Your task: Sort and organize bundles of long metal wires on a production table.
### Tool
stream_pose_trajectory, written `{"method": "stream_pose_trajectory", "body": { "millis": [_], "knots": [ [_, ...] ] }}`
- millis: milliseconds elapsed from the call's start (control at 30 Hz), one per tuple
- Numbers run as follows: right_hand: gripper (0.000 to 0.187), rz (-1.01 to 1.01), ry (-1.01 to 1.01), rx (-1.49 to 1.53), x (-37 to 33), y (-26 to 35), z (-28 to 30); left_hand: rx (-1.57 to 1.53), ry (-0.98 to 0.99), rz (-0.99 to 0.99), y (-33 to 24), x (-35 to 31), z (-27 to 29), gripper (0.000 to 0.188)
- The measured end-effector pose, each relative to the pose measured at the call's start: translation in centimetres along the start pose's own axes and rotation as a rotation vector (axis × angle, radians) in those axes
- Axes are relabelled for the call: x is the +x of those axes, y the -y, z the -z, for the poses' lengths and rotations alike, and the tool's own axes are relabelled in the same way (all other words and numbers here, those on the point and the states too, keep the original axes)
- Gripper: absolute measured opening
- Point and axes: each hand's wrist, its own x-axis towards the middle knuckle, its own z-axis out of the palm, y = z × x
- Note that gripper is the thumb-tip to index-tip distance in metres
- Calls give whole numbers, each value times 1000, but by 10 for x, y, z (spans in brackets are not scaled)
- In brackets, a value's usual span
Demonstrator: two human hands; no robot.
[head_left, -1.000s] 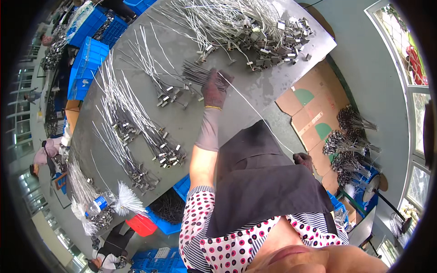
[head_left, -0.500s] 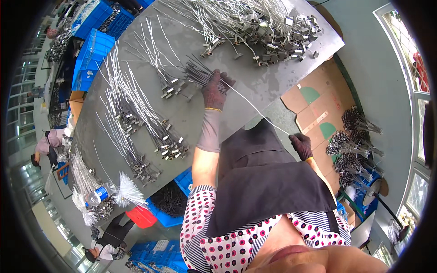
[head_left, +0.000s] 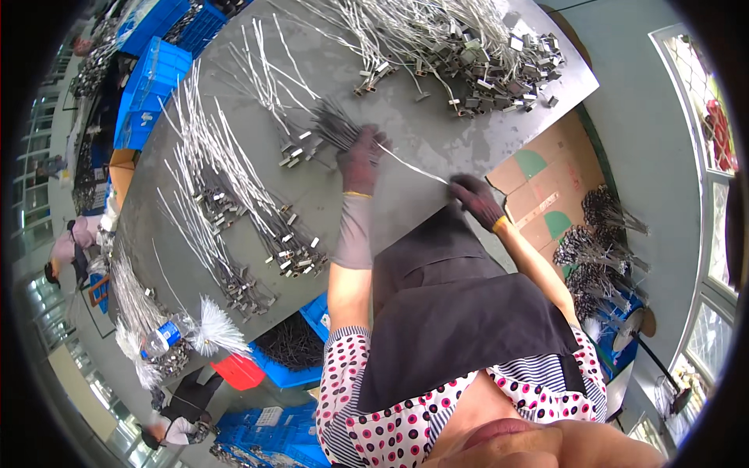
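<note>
My left hand (head_left: 361, 160), in a dark knit glove, is closed around a bundle of thin dark strands (head_left: 334, 126) over the metal table. A white wire (head_left: 413, 166) runs from that hand to my gloved right hand (head_left: 477, 201), whose fingers are closed at its other end, near the table's edge. Motion blurs the right fingers a little. Just left of the dark bundle lies a small group of silvery wires with metal end pieces (head_left: 292, 152). What part of the white wire lies inside the left hand is hidden.
A large heap of wires with metal ends (head_left: 499, 70) covers the table's far side. More wire bundles (head_left: 242, 195) lie at left. Blue crates (head_left: 152, 93) stand beyond the table, flattened cardboard (head_left: 538, 179) at right. Other people (head_left: 183, 413) work at far left.
My right hand has moved up and left, from beside the apron to the table's edge. The stretch of white wire between my hands is now shorter. My left hand still grips the dark bundle.
</note>
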Motion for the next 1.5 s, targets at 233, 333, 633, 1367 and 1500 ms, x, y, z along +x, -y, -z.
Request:
{"method": "stream_pose_trajectory", "body": {
  "millis": [233, 333, 633, 1367, 1500],
  "knots": [
    [63, 350, -78, -201, 95, 101, -63, 586, -94, 42, 38, -9, -27, 27],
    [62, 382, -270, -181, 120, 113, -80, 671, 72, -241, 37, 22, 1, 32],
    [38, 222, -846, -1125, 167, 109, -10, 1596, -388, -311, -25, 17, 17, 29],
    [22, 737, -601, -424, 57, 31, 29, 186, 26, 369, 74, -25, -46, 23],
    [19, 280, -350, -77, -29, -10, 44, 81, 36, 404, 115, -7, -49, 20]
  ]
}}
